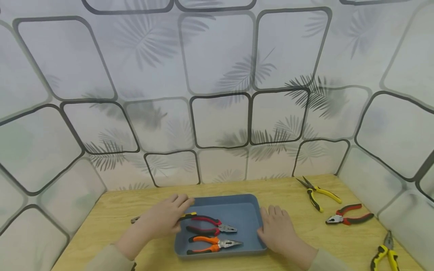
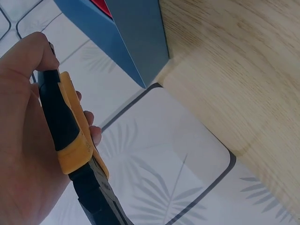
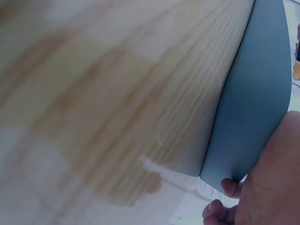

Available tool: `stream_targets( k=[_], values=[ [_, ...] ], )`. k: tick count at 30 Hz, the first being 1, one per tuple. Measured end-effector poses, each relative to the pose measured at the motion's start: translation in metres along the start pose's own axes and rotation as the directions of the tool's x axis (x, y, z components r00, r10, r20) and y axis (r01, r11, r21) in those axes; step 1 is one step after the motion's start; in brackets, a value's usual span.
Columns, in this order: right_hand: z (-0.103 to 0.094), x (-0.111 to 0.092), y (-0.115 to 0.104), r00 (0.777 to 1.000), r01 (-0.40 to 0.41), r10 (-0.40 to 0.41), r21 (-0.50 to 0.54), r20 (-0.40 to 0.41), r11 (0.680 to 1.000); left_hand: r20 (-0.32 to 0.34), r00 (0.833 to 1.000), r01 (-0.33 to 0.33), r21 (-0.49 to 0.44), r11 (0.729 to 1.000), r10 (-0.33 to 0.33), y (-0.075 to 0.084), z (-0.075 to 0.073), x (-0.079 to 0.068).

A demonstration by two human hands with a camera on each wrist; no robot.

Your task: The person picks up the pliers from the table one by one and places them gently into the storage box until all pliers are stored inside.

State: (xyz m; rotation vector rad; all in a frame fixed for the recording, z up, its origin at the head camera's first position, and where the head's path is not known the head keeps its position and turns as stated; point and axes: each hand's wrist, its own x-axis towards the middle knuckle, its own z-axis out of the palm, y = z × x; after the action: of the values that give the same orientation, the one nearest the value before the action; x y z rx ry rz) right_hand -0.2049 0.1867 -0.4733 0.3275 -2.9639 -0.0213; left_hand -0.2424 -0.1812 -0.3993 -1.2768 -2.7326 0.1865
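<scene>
My left hand (image 1: 166, 218) grips yellow-and-black-handled pliers (image 2: 77, 126) over the left edge of a blue-grey tray (image 1: 244, 218). Their metal nose points left, and the hand covers much of their middle in the head view. Inside the tray lie red-and-black combination pliers (image 1: 219, 227), and in front of them orange-and-black long-nose pliers (image 1: 216, 247), both noses facing right. At the tray's right wall, my right hand (image 1: 279, 231) holds the side, thumb over the rim and fingers along the outside.
On the wooden table (image 1: 288, 195) to the right lie open yellow-and-black long-nose pliers (image 1: 314, 188), red-and-black pliers (image 1: 344, 219) and another yellow-and-black pair (image 1: 384, 249) near the front. Patterned panels (image 1: 220, 120) rise at the back and both sides.
</scene>
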Motion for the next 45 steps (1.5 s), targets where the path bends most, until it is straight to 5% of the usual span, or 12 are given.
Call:
stream_targets(
  k=[17, 29, 45],
  values=[
    [0.003, 0.0, 0.001, 1.0, 0.002, -0.002, -0.006, 0.011, 1.0, 0.019, 0.997, -0.069, 0.006, 0.998, 0.069, 0.015, 0.003, 0.017],
    [0.0, 0.0, 0.0, 0.999, -0.003, 0.003, 0.008, 0.032, 1.0, -0.031, 0.996, -0.086, 0.012, 0.996, 0.086, 0.024, 0.005, 0.032],
    [-0.001, -0.001, 0.0, 1.0, -0.006, 0.006, 0.023, 0.031, 1.0, 0.004, 0.997, -0.083, -0.015, 0.996, 0.083, 0.041, 0.004, 0.056]
  ],
)
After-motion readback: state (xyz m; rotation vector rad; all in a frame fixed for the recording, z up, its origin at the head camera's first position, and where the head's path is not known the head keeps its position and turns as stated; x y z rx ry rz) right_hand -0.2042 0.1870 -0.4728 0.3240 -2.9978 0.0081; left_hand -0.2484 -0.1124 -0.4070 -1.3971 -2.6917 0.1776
